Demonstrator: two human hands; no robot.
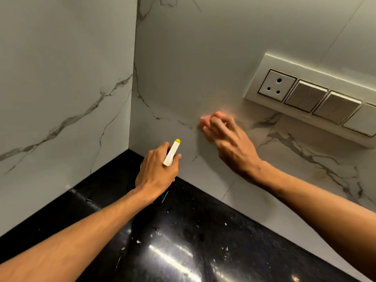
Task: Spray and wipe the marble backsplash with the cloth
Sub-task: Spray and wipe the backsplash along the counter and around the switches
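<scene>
Firstly, side wall (61,78): grey-veined marble that meets the backsplash (183,64) at the corner; no hand is on it.
Left hand (156,169): fingers curled round a white spray bottle (172,152), yellow tip toward the backsplash, low above the black counter (183,231); best kept aimed away from the sockets.
Cloth (207,121): pink, bunched, pressed on the backsplash below and left of the switch panel.
Right hand (232,147): fingers bent over the cloth, blurred; flat, overlapping strokes would likely wipe best.
Switch panel (309,96): near the cloth; wet wiping should probably stop short of it.
</scene>
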